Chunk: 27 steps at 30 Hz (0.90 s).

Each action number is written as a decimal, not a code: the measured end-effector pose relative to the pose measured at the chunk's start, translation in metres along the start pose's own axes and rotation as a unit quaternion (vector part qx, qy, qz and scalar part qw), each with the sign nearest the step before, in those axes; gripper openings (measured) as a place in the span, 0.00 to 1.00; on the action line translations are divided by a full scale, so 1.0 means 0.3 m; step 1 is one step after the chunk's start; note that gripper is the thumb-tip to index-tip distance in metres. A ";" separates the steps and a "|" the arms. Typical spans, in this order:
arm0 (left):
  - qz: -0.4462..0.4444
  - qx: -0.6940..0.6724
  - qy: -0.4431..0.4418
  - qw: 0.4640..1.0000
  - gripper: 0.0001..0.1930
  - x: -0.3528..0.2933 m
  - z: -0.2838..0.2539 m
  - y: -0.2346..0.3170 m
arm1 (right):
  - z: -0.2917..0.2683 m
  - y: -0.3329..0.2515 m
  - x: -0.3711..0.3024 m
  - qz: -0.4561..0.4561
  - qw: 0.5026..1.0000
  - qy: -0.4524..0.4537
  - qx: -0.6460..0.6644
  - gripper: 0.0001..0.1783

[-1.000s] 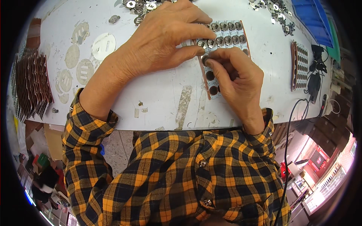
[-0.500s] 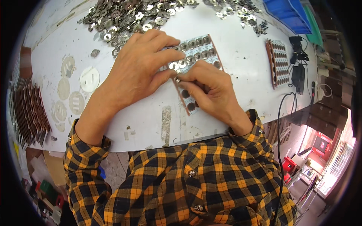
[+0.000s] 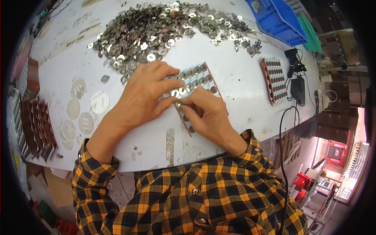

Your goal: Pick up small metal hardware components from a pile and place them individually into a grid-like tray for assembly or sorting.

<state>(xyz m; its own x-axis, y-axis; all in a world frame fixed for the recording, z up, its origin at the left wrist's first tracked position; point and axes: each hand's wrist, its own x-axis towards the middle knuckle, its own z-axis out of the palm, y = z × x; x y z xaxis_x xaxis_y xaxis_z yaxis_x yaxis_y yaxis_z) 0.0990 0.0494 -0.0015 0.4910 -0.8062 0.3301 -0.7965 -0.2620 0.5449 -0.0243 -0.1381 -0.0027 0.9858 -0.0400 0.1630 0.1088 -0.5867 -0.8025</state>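
The panel [image 3: 197, 77] lies aslant on the table [image 3: 243, 88], partly under the person's two hands. The left hand [image 3: 139, 100] reaches over its left side, fingers loosely spread, thumb tip close by the other hand's fingertips. The right hand [image 3: 207, 113] has thumb and forefinger pinching a small shiny clip [image 3: 178, 105] at the panel's left side; I can't tell whether it is seated there. Beyond them spreads a heap [image 3: 147, 33] of metal pieces, with a blue bin [image 3: 280, 21] to its right. Stacked boards [image 3: 37, 127] stand at far left.
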 end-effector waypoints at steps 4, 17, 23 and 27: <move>0.035 0.011 0.015 0.999 0.22 -0.016 -0.002 -0.012 | -0.031 -0.008 0.003 0.034 0.996 -0.051 0.069 0.09; 0.052 0.014 0.022 0.998 0.24 -0.021 0.009 -0.031 | -0.065 -0.008 0.005 0.097 0.985 -0.094 0.104 0.07; 0.045 0.030 0.029 0.998 0.24 -0.028 0.013 -0.019 | -0.037 -0.014 -0.009 0.100 0.990 -0.056 0.087 0.08; 0.053 0.036 0.022 0.998 0.23 -0.013 -0.012 -0.015 | -0.039 -0.004 -0.002 0.113 0.988 -0.048 0.095 0.07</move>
<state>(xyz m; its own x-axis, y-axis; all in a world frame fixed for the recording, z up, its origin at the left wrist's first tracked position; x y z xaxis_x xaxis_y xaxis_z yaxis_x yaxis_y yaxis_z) 0.1020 0.0555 -0.0025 0.4155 -0.8084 0.4170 -0.8676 -0.2144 0.4487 -0.0265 -0.1466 0.0049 0.9943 -0.0708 -0.0799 -0.1020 -0.4088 -0.9069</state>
